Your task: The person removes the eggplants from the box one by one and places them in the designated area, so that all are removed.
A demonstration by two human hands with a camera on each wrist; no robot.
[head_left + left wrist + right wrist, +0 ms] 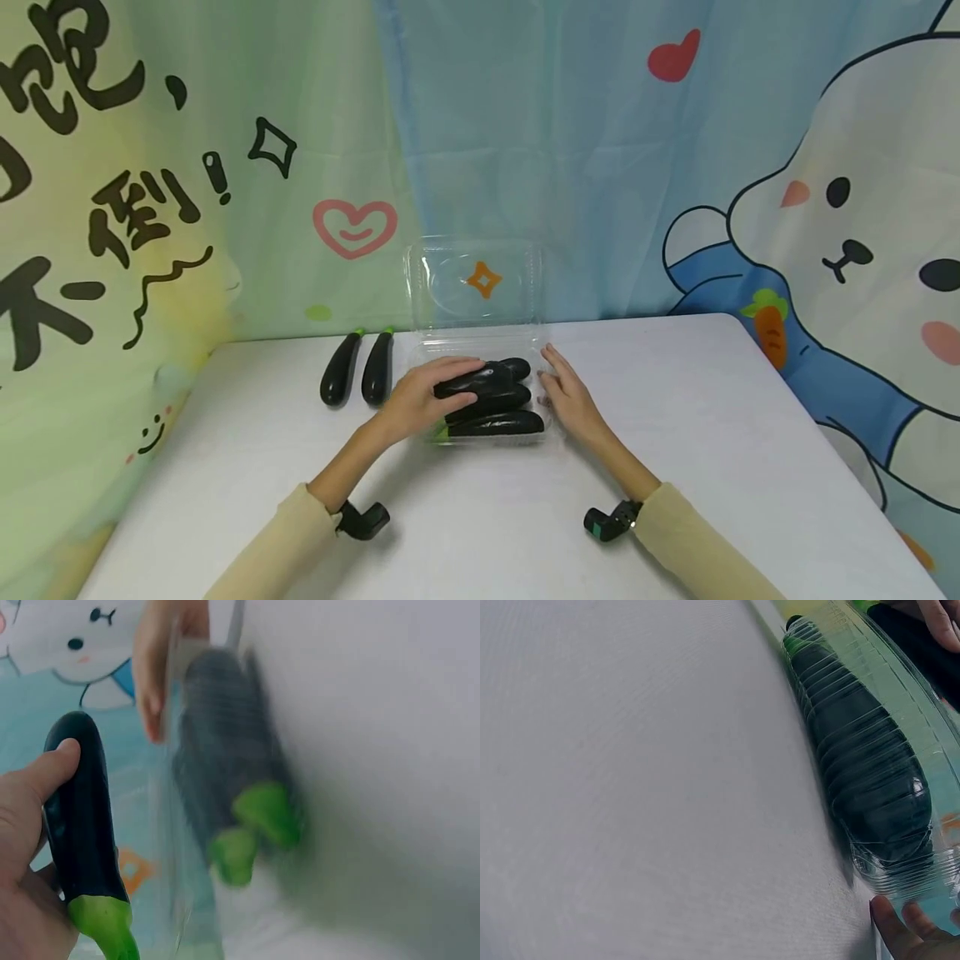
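Note:
A clear plastic clamshell box (487, 440) sits on the table, its lid (450, 292) raised at the back. Several dark eggplants (498, 423) with green caps lie side by side inside it. Over the box, my left hand (426, 398) grips another eggplant (467, 381); the left wrist view shows thumb and fingers around that eggplant (84, 817), its green cap pointing down in the picture. My right hand (573, 404) is at the box's right end, fingers extended; in the right wrist view, the fingertips (885, 909) are at the ribbed wall, though contact is hard to confirm.
Two more eggplants, one (341, 369) farther left and one (377, 368) nearer the box, lie on the white table (675, 400) left of the box. A printed curtain (480, 125) hangs behind the table. Each wrist wears a small black camera.

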